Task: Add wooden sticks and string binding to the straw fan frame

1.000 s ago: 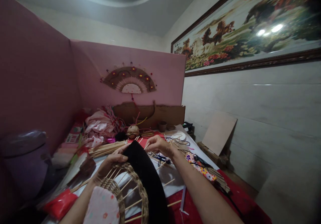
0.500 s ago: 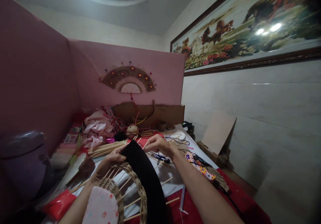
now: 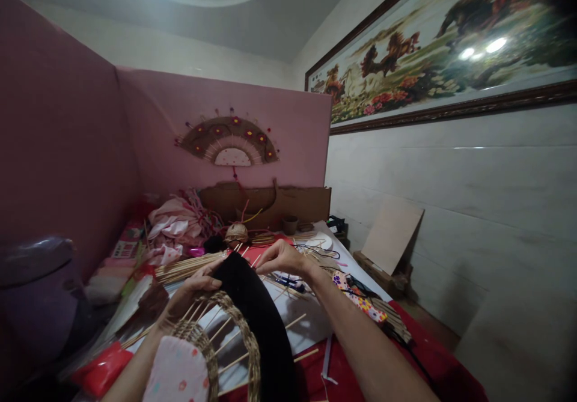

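A handmade fan (image 3: 240,336) of thin wooden sticks and woven twine is tilted up in front of me. Along its outer part runs a wide band of black fabric (image 3: 265,324), and its base is covered with pale dotted cloth (image 3: 178,369). My left hand (image 3: 198,288) grips the fan's far side, thumb on the black band. At the band's outer edge my right hand (image 3: 280,259) pinches with thumb and forefinger beside a protruding stick (image 3: 256,260). Several stick ends poke out past the black fabric.
A bundle of sticks (image 3: 183,268), pink cloth (image 3: 169,222) and a twine ball (image 3: 237,234) lie beyond my hands. Flowered fabric (image 3: 360,303) lies at the right, a red plastic bag (image 3: 103,369) at the lower left. A finished fan (image 3: 232,140) hangs on the pink panel.
The fan and my left hand have shifted very slightly left. My right hand stays pinched at the band's edge, with its wrist barely turned.
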